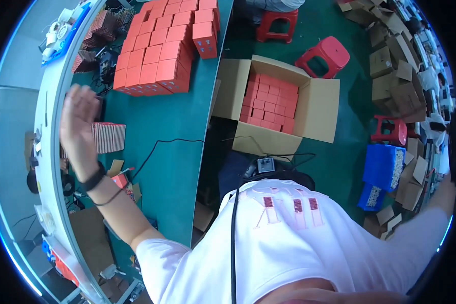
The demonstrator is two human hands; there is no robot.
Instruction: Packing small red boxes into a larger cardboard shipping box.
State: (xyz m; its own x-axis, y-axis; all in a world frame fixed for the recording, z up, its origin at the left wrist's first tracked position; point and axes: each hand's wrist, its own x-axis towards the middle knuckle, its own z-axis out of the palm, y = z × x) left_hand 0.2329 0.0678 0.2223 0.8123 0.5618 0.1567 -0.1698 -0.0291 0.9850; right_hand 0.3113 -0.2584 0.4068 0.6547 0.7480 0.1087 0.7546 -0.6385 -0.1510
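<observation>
My left hand (78, 124) is raised over the left side of the green worktable (172, 119), fingers stretched out and slightly blurred, with nothing in it. A dark band circles that wrist. Close by it stands a stack of flat red-and-white pieces (109, 138). Farther along the table, red boxes (154, 61) are packed in a tall block of rows. My right arm reaches out to the far right rim; its hand is outside the picture. On the floor right of the table, an open cardboard carton (321, 114) holds many small red boxes (269, 104).
Red plastic stools (332, 53) stand beyond the carton. Blue bins (382, 164) and opened cardboard boxes (397, 96) line the right side. A black cable (175, 140) crosses the table edge toward my body. A white shelf (50, 106) runs along the left.
</observation>
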